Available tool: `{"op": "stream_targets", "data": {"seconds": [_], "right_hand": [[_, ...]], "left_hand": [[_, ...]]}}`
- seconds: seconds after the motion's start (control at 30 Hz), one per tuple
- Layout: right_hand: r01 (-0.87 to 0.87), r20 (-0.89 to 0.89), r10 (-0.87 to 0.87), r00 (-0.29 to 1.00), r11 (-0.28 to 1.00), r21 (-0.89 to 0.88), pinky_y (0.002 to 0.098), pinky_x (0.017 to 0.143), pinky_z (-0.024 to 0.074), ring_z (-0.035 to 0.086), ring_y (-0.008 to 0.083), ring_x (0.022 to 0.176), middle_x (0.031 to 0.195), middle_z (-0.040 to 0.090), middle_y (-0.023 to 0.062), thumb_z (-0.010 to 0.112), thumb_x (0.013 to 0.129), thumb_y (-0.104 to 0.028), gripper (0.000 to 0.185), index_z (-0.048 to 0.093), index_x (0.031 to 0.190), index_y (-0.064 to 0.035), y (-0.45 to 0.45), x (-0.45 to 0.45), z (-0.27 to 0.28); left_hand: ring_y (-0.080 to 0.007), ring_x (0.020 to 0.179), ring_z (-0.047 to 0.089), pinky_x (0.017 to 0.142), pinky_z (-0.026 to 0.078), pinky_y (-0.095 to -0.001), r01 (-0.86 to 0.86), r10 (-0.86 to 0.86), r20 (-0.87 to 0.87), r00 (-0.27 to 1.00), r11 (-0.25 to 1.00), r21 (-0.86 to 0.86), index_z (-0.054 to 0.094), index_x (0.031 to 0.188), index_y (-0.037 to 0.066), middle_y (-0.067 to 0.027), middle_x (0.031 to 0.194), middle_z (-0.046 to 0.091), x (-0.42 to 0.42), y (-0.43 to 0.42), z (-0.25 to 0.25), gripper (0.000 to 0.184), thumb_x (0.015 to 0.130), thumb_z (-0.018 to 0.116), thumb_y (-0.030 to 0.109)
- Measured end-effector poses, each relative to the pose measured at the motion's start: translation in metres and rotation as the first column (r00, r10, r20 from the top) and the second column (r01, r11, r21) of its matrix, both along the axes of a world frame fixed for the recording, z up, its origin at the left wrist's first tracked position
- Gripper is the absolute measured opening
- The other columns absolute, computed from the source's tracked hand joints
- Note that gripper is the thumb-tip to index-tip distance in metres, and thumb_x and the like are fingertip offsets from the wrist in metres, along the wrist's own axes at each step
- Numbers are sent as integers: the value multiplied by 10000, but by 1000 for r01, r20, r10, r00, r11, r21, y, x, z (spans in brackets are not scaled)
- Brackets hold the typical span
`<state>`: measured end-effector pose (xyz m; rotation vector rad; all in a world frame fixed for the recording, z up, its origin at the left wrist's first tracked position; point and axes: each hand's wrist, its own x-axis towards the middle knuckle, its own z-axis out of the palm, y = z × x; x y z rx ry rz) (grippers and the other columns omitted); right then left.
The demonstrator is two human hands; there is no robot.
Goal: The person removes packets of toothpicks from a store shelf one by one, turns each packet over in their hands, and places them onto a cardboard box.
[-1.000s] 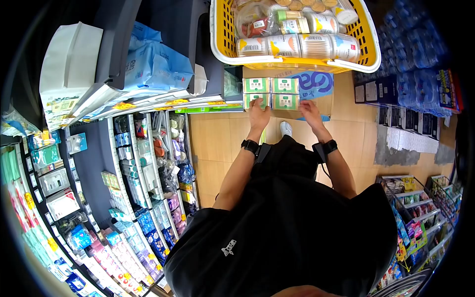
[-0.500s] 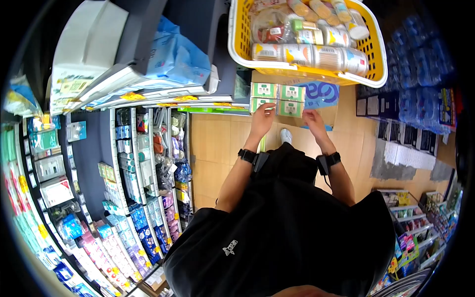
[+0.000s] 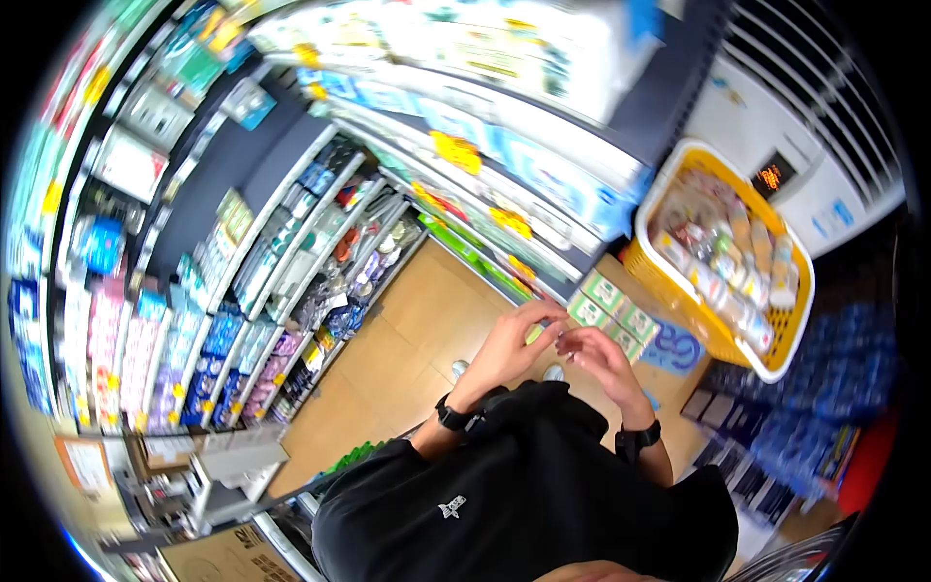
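Note:
My left hand (image 3: 514, 346) is raised in front of my body, its fingers bent toward my right hand (image 3: 598, 361). Their fingertips come close together; whether anything small lies between them is too blurred to tell. Just beyond the hands, green and white packs (image 3: 613, 312) lie in rows on a cardboard box with a blue print (image 3: 676, 349). Past them is a yellow basket (image 3: 652, 264) with a white rim, holding cylindrical tubs of sticks and other packaged items.
Shelves of packaged goods (image 3: 218, 349) line the left, and a shelf with yellow tags (image 3: 456, 150) runs across the top. Blue wrapped bottles (image 3: 805, 427) stand at the right. A white wire rack (image 3: 815, 78) is at the upper right. A cardboard carton (image 3: 228, 556) sits at the lower left.
The view has swung round, so the basket and packs appear farther right. Both hands have left the packs, risen toward me and come together.

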<state>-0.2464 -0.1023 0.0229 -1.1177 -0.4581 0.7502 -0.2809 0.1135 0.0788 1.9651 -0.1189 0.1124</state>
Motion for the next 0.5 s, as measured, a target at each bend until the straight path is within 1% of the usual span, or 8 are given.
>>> {"op": "stream_targets", "data": {"seconds": [0.07, 0.17, 0.23, 0.3, 0.33, 0.43, 0.47, 0.5], "right_hand": [[-98, 3, 98, 995, 994, 47, 345, 1022, 454, 597, 205, 1153, 1212, 614, 117, 568, 967, -25, 335, 507, 1295, 8, 24, 3, 19], [-215, 29, 214, 976, 976, 36, 340, 1006, 451, 592, 194, 1131, 1198, 617, 116, 572, 959, -53, 380, 501, 1324, 20, 58, 7, 52], [-256, 21, 255, 967, 966, 33, 336, 991, 456, 596, 197, 1116, 1202, 619, 124, 575, 957, -76, 390, 501, 1327, 22, 81, 6, 61], [-315, 40, 314, 949, 949, 25, 336, 977, 464, 607, 203, 1096, 1185, 631, 133, 585, 946, -102, 410, 498, 1324, 31, 108, 7, 69], [-323, 39, 322, 946, 946, 18, 335, 972, 467, 611, 202, 1090, 1179, 634, 134, 589, 943, -108, 415, 498, 1324, 30, 120, 5, 72], [-381, 42, 381, 924, 924, -3, 331, 960, 473, 618, 201, 1080, 1172, 638, 135, 598, 940, -121, 421, 498, 1322, 27, 160, 1, 76], [-400, 33, 400, 916, 916, -18, 328, 952, 476, 620, 200, 1076, 1170, 640, 135, 604, 940, -127, 424, 499, 1321, 26, 174, 0, 77], [-422, 43, 422, 905, 906, -23, 328, 952, 476, 620, 200, 1076, 1170, 640, 135, 604, 940, -127, 424, 499, 1321, 26, 189, -2, 79]], "left_hand": [[-229, 1016, 667, 899, 516, -337, -93, 95, 30, 995, 994, -60, 699, 1113, 16, -110, 1130, 697, -15, 22, 19, 187, 967, 622, 103], [-214, 1016, 664, 893, 515, -328, -260, 269, 52, 962, 955, -141, 700, 1115, 14, -101, 1126, 699, -40, 55, 40, 187, 970, 617, 98], [-204, 1018, 661, 895, 514, -321, -357, 373, 80, 924, 920, -162, 701, 1111, 11, -95, 1125, 700, -58, 77, 47, 184, 971, 616, 95], [-192, 1019, 657, 895, 515, -326, -453, 472, 81, 878, 872, -184, 699, 1109, 12, -93, 1121, 701, -77, 97, 49, 178, 975, 615, 93], [-183, 1035, 649, 906, 511, -327, -505, 533, 33, 845, 817, -277, 690, 1118, 13, -90, 1133, 694, -88, 105, 45, 176, 981, 612, 93], [-172, 979, 653, 861, 517, -308, -611, 661, 84, 745, 728, -310, 677, 1108, 15, -80, 1118, 688, -112, 135, 44, 168, 968, 619, 88], [-172, 979, 653, 861, 517, -308, -626, 680, 93, 727, 712, -317, 677, 1108, 15, -80, 1118, 688, -120, 145, 44, 168, 968, 619, 88], [-166, 1016, 641, 897, 504, -307, -653, 709, 68, 702, 680, -333, 675, 1113, 17, -78, 1146, 678, -130, 156, 43, 171, 976, 618, 103]]}}
